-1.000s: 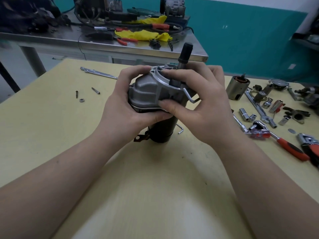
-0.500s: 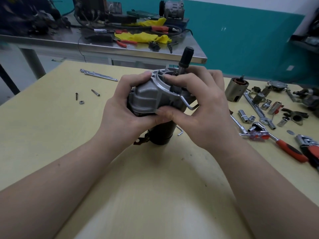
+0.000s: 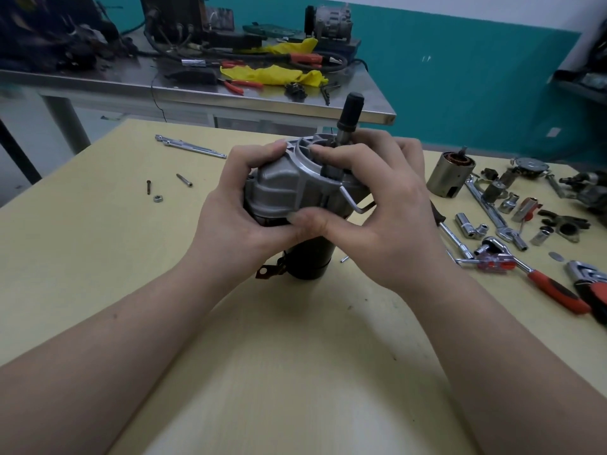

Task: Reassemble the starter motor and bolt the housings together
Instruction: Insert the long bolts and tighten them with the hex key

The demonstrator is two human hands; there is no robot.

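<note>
Upright on the yellow worktop (image 3: 98,257) stands the starter motor (image 3: 305,257), its dark cylindrical body resting on the surface and a black shaft (image 3: 351,113) rising from the top. Both hands clasp the grey aluminium housing (image 3: 279,188) seated on the body. The left hand (image 3: 230,218) wraps it from the left, fingers curled over the rim and thumb underneath. The right hand (image 3: 377,218) grips from the right, forefinger hooked into the housing's round opening, thumb pressing its lower edge. A bent metal rod (image 3: 353,203) pokes out between the right thumb and forefinger. Left of the motor lie two bolts (image 3: 149,186) and a nut (image 3: 158,199); to the right, sockets (image 3: 466,224), a red-handled ratchet (image 3: 538,277) and another cylindrical motor part (image 3: 451,175).
</note>
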